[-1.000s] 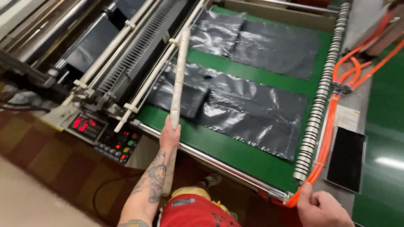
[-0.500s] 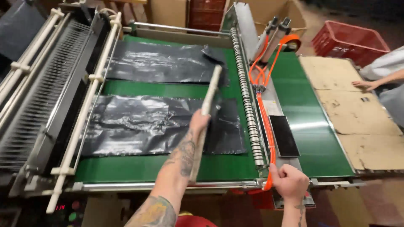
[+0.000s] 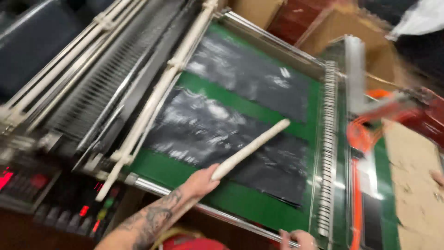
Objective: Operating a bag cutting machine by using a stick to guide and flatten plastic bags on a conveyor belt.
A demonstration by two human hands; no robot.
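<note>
The left hand grips one end of a long pale wooden stick, angled over the black plastic sheets on the green machine bed. It looks stiff and light, best held near its end. The right hand is barely visible; I cannot tell its grip.

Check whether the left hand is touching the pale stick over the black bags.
Touching. The head view shows the left hand closed around the near end of the pale stick, which angles out over the black bags.
</note>
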